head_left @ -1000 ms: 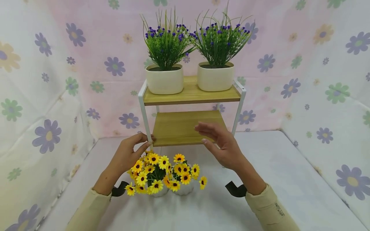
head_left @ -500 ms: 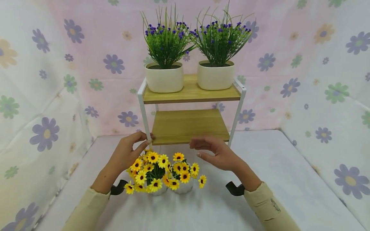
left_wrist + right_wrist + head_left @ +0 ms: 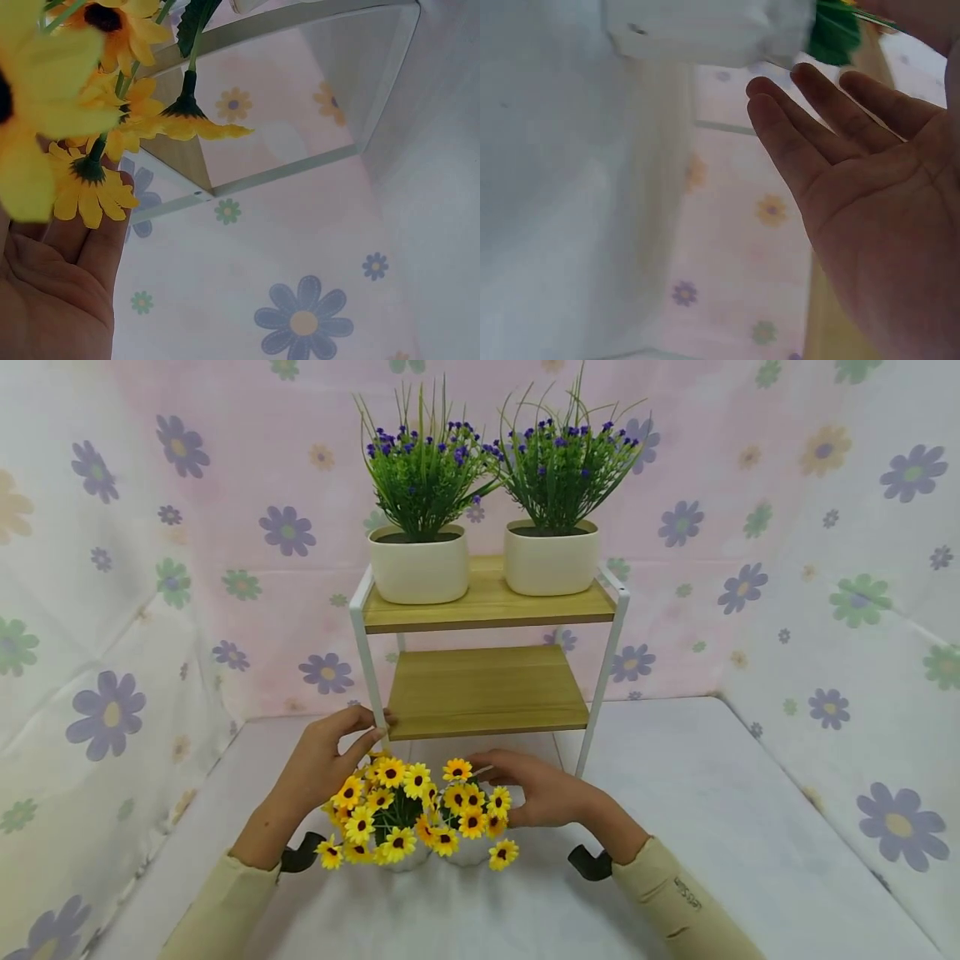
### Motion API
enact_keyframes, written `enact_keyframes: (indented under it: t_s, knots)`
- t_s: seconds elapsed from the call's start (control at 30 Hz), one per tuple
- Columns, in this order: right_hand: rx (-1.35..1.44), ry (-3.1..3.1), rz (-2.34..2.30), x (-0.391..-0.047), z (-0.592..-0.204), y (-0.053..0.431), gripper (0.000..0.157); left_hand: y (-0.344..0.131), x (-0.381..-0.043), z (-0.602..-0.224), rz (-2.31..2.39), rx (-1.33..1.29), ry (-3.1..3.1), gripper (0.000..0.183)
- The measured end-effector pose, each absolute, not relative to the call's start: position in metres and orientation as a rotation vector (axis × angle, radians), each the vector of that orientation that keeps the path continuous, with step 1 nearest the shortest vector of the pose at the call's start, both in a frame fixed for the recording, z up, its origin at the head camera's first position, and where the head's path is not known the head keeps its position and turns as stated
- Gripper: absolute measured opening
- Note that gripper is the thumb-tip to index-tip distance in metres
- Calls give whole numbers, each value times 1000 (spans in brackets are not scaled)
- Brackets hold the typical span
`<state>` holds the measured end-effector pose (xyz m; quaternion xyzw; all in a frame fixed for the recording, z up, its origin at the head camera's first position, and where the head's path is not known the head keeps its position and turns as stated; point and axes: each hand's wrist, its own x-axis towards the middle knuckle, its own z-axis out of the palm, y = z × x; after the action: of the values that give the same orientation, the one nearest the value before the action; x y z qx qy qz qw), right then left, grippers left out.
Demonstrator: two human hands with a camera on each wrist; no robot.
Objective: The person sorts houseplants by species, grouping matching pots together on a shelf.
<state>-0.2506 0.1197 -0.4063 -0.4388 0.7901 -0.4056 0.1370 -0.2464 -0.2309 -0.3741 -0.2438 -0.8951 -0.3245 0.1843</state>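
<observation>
A two-tier shelf rack (image 3: 487,685) with wooden boards and a white frame stands at the back. My left hand (image 3: 318,764) holds its left front post near the lower board, thumb in front and fingers partly hidden behind. Below sit two small white pots of yellow sunflowers, the left bunch (image 3: 397,814) and the right bunch (image 3: 468,810). Reaching around the right bunch, my right hand (image 3: 551,789) has its fingers behind the blooms and its thumb at their right side. In the right wrist view its fingers (image 3: 787,142) are extended near a white pot (image 3: 705,30), apparently not closed on it.
On the top board stand two cream planters, left (image 3: 420,568) and right (image 3: 551,560), with grass and purple flowers. White cloth covers the table (image 3: 675,793). Floral fabric (image 3: 285,610) hangs behind and along both sides.
My right hand has moved down and left, from in front of the lower board to beside the right sunflower bunch. The left hand stays at the post.
</observation>
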Motion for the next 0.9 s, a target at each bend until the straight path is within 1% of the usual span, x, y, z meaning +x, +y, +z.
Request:
enact_keyframes:
  t_s: [0.17, 0.37, 0.43, 0.67, 0.9]
  knots:
    - [-1282, 2294, -1147, -254, -424, 109, 85, -232, -247, -374, -918, -689, -2516, 5]
    - [-1281, 2233, -1245, -256, -440, 101, 88, -232, -248, -373, -920, -702, -2504, 5]
    - [-1285, 2233, -1256, -256, -444, 100, 87, -232, -248, -373, -927, -701, -2504, 4]
    - [-1286, 2221, -1284, -256, -447, 99, 77, -232, -248, -374, -940, -696, -2511, 4]
    - [-1269, 2251, -1306, -253, -448, 99, 79, -231, -247, -375, -946, -697, -2511, 7]
